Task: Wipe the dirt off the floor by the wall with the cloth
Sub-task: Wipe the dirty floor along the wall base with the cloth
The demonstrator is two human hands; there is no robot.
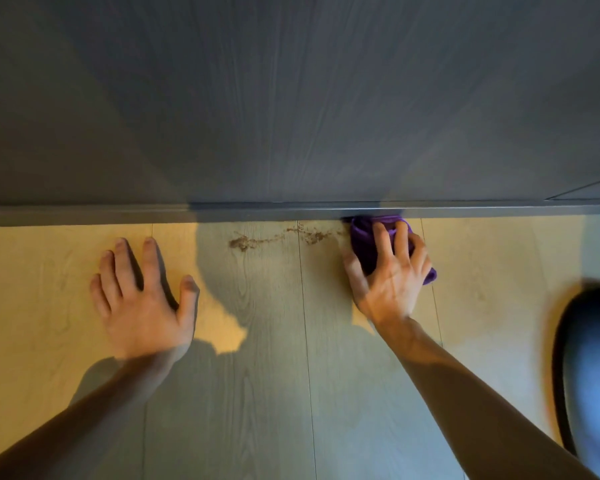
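A streak of brown dirt (278,239) lies on the light wooden floor (264,358), close to the grey skirting board (118,214) at the foot of the grey wall (291,98). My right hand (388,271) presses a bunched purple cloth (364,237) onto the floor just right of the dirt, with the cloth's far edge touching the skirting. My left hand (142,296) rests flat on the floor to the left of the dirt, fingers spread, holding nothing.
A dark, blurred rounded object (589,368) sits on the floor at the right edge. A panel seam (582,190) runs across the wall at the right. My shadow falls over the middle planks.
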